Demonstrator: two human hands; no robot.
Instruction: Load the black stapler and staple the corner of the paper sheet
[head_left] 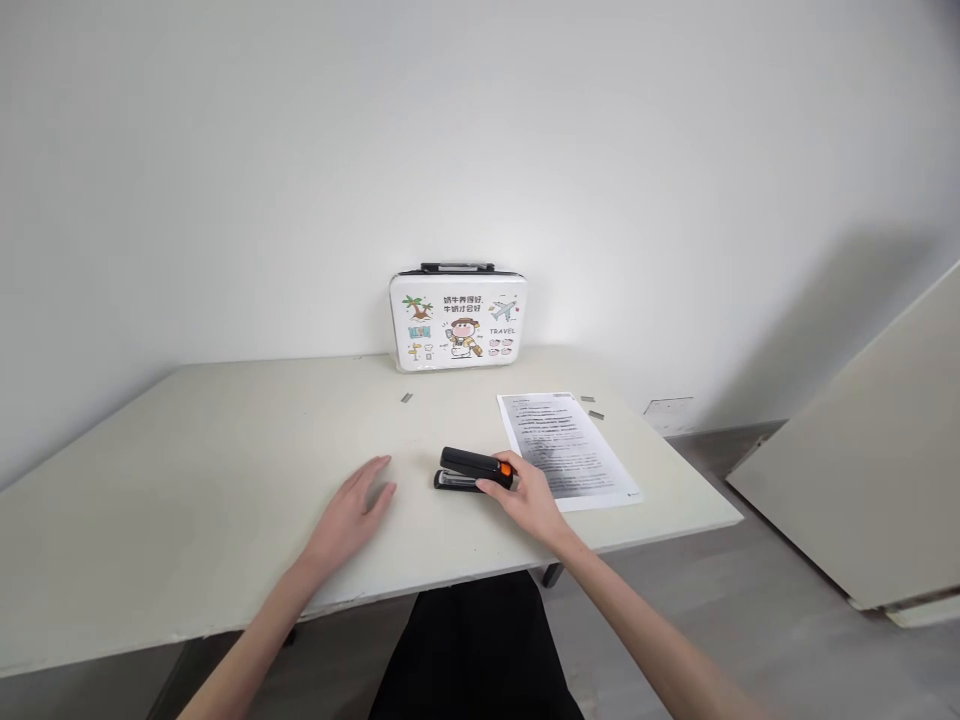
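Observation:
A black stapler (469,463) with an orange patch at its rear lies on its side or base near the table's front edge; its top arm and base are slightly apart at the left end. My right hand (531,497) grips its rear end between thumb and fingers. To the left, my left hand (354,515) rests by the tabletop with thumb and fingers apart, holding nothing and not touching the stapler. A printed sheet of paper (574,450) lies flat just right of the stapler, its near left part behind my right hand.
A white carry case (459,320) with cartoon prints stands against the wall at the back of the white table (187,480). Small staple strips lie about: one strip (406,398) before the case, two more strips (596,414) beyond the paper. A pale panel (862,460) stands at right.

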